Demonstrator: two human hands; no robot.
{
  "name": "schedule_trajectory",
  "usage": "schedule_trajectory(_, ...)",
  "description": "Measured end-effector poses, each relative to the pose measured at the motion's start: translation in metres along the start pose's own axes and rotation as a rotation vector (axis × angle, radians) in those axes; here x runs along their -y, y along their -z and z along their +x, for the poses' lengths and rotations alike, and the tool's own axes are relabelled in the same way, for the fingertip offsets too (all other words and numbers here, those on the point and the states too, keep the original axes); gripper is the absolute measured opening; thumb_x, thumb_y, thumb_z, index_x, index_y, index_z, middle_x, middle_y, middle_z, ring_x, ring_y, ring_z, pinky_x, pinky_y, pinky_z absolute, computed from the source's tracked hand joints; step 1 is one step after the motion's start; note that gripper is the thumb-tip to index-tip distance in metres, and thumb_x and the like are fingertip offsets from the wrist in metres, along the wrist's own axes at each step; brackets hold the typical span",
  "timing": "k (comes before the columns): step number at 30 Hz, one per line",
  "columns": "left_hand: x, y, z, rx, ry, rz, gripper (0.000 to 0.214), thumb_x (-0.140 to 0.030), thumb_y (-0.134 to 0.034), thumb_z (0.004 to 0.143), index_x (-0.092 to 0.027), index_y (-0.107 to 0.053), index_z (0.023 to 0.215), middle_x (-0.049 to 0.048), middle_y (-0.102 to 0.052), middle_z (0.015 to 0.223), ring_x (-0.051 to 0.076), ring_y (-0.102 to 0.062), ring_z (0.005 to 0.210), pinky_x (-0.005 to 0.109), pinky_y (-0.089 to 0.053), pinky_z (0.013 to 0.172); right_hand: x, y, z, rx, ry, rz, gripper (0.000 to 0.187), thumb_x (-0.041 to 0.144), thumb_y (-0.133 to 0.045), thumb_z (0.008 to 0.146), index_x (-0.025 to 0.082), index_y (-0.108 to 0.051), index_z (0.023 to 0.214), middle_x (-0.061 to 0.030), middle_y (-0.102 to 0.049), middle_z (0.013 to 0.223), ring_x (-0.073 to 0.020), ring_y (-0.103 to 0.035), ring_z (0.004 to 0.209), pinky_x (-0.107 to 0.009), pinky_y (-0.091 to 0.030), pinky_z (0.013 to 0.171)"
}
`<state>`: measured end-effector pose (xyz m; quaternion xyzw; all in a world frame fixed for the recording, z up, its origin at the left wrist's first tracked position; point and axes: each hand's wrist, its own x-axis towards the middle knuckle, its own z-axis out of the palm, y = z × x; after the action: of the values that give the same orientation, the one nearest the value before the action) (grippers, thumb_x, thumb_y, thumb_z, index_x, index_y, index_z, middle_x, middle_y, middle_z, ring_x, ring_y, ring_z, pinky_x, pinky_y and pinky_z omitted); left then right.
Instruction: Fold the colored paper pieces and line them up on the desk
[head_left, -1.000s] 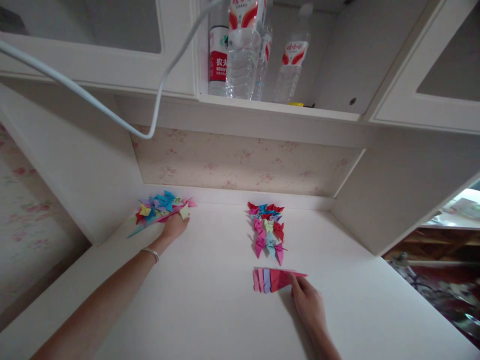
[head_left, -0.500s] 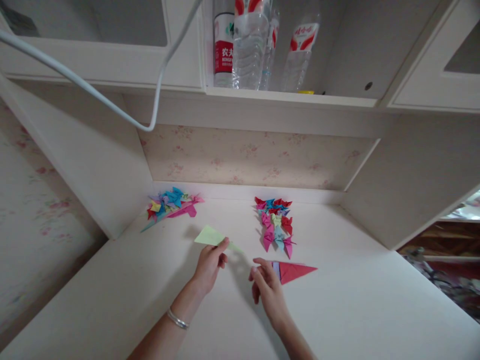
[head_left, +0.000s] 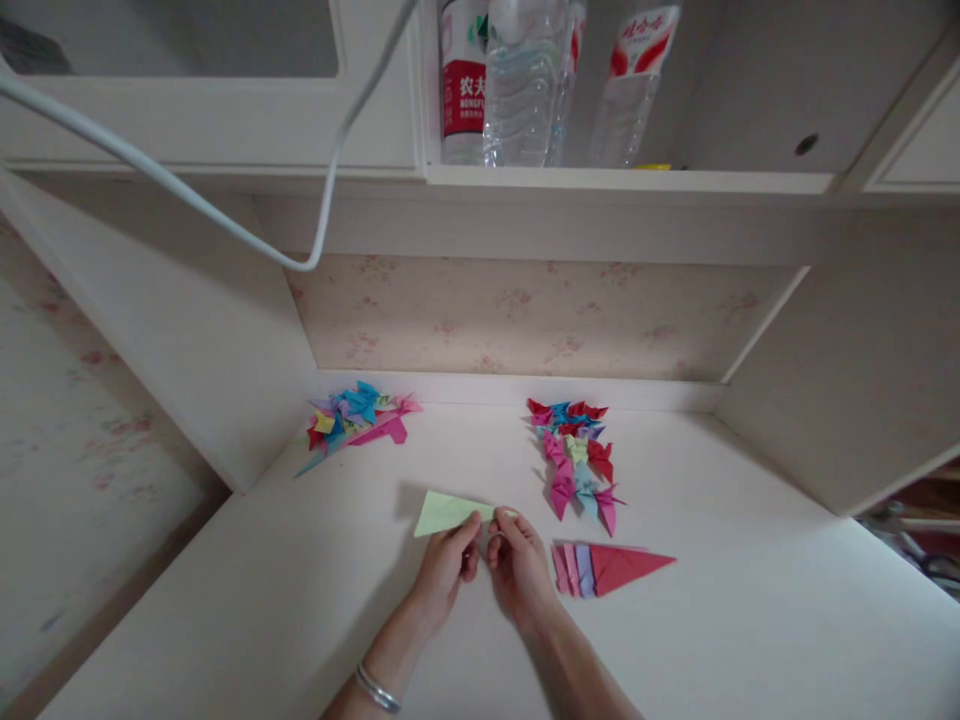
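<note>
A pale green folded paper [head_left: 444, 512] is held above the white desk, its wide end to the left and its narrow end to the right. My left hand [head_left: 447, 565], with a silver bracelet on the wrist, pinches it along the lower edge. At the narrow end, my right hand [head_left: 517, 570] grips the tip between thumb and fingers. Just right of that hand lies an overlapping row of folded papers, pink and lilac with a red pointed one [head_left: 626, 566] on top.
Several folded paper cranes [head_left: 581, 465] stand in a cluster behind my right hand. Another colourful pile of folded paper [head_left: 360, 415] lies at the back left. Plastic bottles [head_left: 525, 90] stand on the shelf above, and a white bent tube [head_left: 322, 215] hangs in front.
My right hand has moved left to the green paper and closed on its narrow tip. The paper is lower and nearer me, and more of the row of folded papers shows.
</note>
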<state>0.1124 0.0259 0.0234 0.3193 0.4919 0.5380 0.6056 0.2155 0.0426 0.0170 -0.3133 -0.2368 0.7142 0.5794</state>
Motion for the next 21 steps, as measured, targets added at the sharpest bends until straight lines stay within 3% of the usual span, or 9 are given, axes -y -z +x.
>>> schedule_trajectory(6, 0.0013, -0.0001, -0.0051, 0.011, -0.033, 0.253, 0.054, -0.065, -0.051, 0.080, -0.016, -0.052, 0.057, -0.0059, -0.035, 0.039, 0.007, -0.030, 0.038, 0.024, -0.020, 0.043, 0.0059, -0.0030, -0.0042, 0.004, 0.112, -0.217, 0.034, 0.048, -0.070, 0.076, 0.017, -0.058, 0.074, 0.0048, -0.054, 0.056, -0.0055, -0.043, 0.036, -0.018, -0.029, 0.035)
schedule_trajectory(12, -0.0006, -0.0022, -0.0059, -0.009, 0.027, 0.241, 0.055, -0.070, -0.053, 0.075, -0.018, -0.051, 0.058, -0.0079, -0.031, 0.039, 0.007, -0.023, 0.037, 0.025, -0.015, 0.042, -0.0018, -0.0003, -0.0028, 0.024, 0.121, -0.409, 0.044, 0.055, -0.061, 0.081, 0.019, -0.050, 0.060, 0.0058, -0.047, 0.048, -0.0071, -0.039, 0.039, -0.020, -0.028, 0.038)
schedule_trajectory(21, -0.0068, -0.0055, -0.0073, 0.000, 0.058, 0.233, 0.057, -0.071, -0.056, 0.072, -0.018, -0.046, 0.053, -0.0069, -0.031, 0.045, 0.007, -0.023, 0.041, 0.027, -0.013, 0.045, -0.0017, 0.0023, -0.0027, 0.072, 0.103, -0.436, 0.046, 0.057, -0.055, 0.084, 0.020, -0.048, 0.058, 0.0058, -0.044, 0.048, -0.0085, -0.038, 0.043, -0.022, -0.028, 0.042)
